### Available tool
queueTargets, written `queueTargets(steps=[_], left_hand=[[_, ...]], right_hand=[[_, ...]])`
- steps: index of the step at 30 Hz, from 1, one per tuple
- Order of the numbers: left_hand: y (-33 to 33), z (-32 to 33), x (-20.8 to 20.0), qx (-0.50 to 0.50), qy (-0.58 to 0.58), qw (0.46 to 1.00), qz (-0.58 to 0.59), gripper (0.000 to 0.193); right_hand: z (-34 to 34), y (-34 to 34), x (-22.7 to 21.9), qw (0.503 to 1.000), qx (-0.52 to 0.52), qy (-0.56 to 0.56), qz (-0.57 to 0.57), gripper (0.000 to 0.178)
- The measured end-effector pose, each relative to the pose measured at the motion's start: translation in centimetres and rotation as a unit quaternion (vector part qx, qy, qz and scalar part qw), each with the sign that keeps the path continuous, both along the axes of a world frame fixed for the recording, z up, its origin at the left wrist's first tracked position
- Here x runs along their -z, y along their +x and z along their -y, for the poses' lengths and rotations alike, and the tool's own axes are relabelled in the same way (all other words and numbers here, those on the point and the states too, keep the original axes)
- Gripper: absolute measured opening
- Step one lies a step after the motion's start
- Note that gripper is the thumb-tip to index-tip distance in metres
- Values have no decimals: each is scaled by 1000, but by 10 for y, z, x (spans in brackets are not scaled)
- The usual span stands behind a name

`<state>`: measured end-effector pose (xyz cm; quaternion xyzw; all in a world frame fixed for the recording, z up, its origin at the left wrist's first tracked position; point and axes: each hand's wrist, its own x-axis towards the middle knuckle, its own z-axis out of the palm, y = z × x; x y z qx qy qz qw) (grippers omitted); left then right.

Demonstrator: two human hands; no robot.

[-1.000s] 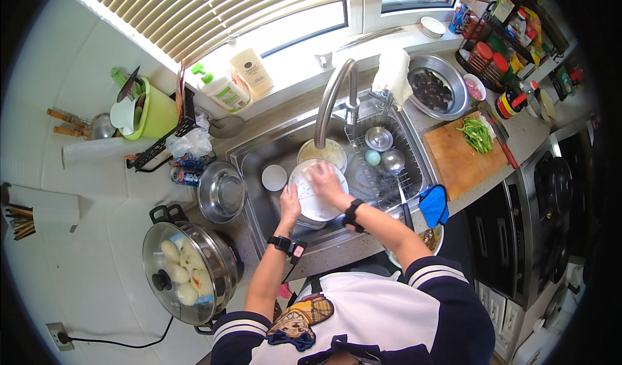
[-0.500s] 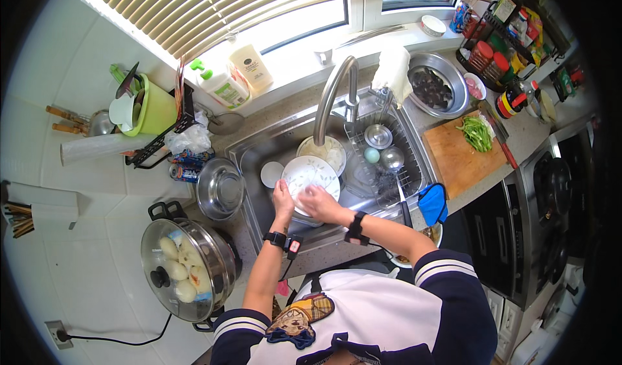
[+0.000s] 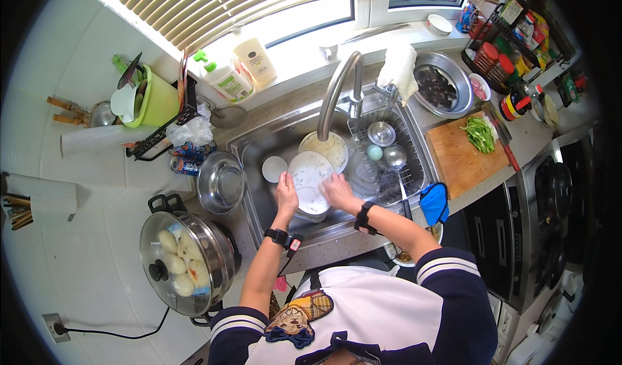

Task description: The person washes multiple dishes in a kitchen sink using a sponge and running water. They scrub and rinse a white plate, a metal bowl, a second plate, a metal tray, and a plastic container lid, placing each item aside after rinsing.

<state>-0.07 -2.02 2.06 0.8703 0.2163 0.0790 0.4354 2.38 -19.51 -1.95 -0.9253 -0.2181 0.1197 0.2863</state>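
Note:
A white plate (image 3: 310,178) with a pale leaf pattern is held tilted over the steel sink (image 3: 259,144), below the curved faucet (image 3: 329,102). My left hand (image 3: 286,195) grips its left rim, fingers closed on it. My right hand (image 3: 339,192) is at the plate's right edge, smeared by motion, so its fingers cannot be made out. Behind the held plate, another patterned plate (image 3: 335,146) lies in the sink, partly covered. A small white bowl (image 3: 275,168) sits to the left of the plates.
To the right, a wire rack (image 3: 382,193) holds a ladle (image 3: 394,157), a small metal bowl (image 3: 381,133) and a pale blue round thing (image 3: 374,152). A cutting board (image 3: 457,157) bears cut greens and a knife (image 3: 508,151). A lidded steamer (image 3: 184,261) and steel bowl (image 3: 221,182) stand left.
My right hand has moved from over the plate's face to its right edge. The held plate has turned and tilted, and now looks narrower. My left hand keeps its grip.

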Motion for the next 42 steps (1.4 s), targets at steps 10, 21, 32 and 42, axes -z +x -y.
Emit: queueTargets(steps=[10, 21, 32, 42], left_hand=[[11, -28, 32, -74, -212, 973, -63, 62], [6, -12, 8, 86, 48, 994, -46, 30], [35, -23, -16, 260, 125, 957, 35, 15], [40, -18, -41, 238, 87, 966, 52, 15]], right_hand=[[-41, 0, 11, 937, -147, 300, -104, 26], [3, 56, -12, 972, 24, 63, 225, 38], [4, 87, -96, 954, -259, 138, 60, 71], [-8, 96, -73, 960, -133, 146, 197, 32]])
